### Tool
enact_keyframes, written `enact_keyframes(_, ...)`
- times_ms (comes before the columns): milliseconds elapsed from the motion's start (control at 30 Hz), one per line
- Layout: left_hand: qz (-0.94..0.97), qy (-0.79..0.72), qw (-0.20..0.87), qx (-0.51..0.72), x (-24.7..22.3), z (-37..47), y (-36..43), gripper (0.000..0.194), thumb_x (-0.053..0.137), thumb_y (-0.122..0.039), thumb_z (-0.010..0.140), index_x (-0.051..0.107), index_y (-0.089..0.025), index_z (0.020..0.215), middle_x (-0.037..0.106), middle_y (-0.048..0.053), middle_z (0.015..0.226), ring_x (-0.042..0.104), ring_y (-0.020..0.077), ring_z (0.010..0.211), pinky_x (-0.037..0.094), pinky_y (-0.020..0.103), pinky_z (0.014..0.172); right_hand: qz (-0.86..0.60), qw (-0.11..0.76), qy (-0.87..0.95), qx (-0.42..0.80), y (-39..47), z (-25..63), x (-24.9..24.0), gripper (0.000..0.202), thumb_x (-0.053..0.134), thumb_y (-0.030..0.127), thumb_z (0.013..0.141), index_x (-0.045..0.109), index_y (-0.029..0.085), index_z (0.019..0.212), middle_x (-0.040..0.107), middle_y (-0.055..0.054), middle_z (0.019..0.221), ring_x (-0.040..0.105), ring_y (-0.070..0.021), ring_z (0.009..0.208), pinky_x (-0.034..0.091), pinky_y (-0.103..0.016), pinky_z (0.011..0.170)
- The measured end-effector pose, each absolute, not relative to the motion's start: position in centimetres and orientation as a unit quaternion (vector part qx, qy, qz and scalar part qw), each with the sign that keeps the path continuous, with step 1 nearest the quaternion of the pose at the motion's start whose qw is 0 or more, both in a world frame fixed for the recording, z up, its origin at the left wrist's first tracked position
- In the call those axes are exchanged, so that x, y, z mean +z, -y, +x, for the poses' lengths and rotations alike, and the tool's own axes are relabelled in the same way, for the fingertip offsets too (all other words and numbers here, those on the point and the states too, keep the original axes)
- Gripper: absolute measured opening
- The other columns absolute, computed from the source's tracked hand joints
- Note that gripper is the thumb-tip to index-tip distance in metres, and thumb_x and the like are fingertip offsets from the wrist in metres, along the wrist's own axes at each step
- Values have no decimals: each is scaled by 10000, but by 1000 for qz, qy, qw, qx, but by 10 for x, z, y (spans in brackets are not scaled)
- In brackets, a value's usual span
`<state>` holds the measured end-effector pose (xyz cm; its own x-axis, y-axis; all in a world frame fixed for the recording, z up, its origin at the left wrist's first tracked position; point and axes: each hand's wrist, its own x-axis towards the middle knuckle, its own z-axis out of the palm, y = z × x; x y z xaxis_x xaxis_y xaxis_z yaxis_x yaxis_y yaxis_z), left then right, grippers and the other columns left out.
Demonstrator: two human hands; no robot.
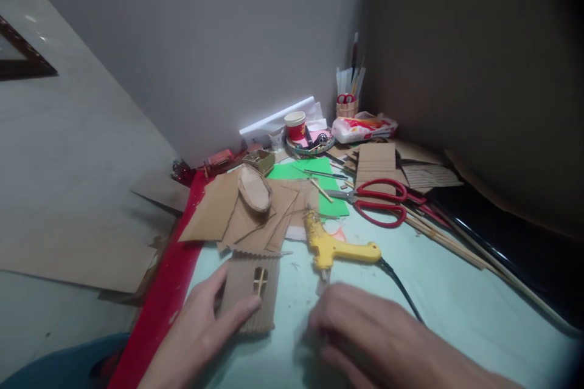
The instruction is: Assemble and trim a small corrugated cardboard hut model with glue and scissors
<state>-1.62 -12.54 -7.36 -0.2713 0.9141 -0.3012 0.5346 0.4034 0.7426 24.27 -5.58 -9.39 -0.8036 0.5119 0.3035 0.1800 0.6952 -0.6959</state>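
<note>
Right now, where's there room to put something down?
On the pale tabletop between the black cord and the wooden sticks, on the right. A narrower bare strip lies between the cardboard piece in the left hand and the right hand. The back is crowded: scissors, green sheet, red cup.

The scene is seen through one camera, which is worn on the head of the person. The table (456, 298) is viewed from above its near side, forward and down, toward the corner where two walls (228, 42) meet. The left hand (216, 316) and the right hand (360, 325) are shown close, low in the view, and the forearms are cut by its border. The paper cup (295, 127) is seen farther back. At the left, the floor (59, 194) is also included.
</note>
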Motion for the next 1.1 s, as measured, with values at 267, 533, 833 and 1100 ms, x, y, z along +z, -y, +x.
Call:
enact_keyframes(267, 567, -764, 250, 178, -73, 4, 107, 603, 592, -649, 898, 587, -215, 1316, 723, 173, 1263, 666, 410, 1137, 490, 498, 943, -196, 291, 899, 264, 6, 207, -81, 233, 645, 224, 1006, 575, 173, 1222, 659, -88, 1109, 600, -265, 1009, 530, -414, 858)
enact_keyframes(533, 602, -749, 229, 155, -74, 30, 88, 485, 567, -545, 938, 586, -236, 1310, 733, 154, 1246, 672, 412, 1129, 478, 503, 945, -142, 343, 906, 205, -19, 197, -106, 254, 448, 210, 1062, 667, 98, 996, 635, -111, 898, 503, -251, 819, 374, -398, 755)
enact_keyframes(833, 525, -670, 325, 412, -94, 1, 92, 595, 681, -685, 823, 689, -259, 1238, 741, 62, 1027, 684, 311, 961, 538, 364, 849, -205, 417, 835, 294, -27, 209, -111, 231, 471, 190, 1046, 688, 146, 980, 696, -53, 861, 600, -190, 777, 419, -309, 747)
enact_keyframes(1100, 486, -580, 434, 490, -98, 1, 94, 1419, 907, -703, 469, 170, -410, 1645, 401, 47, 1683, 297, 357, 1565, 335, 408, 1245, -260, 406, 764, 429, -29, 211, -103, 243, 514, 271, 1045, 668, 203, 871, 703, 13, 825, 642, -155, 765, 449, -243, 681)
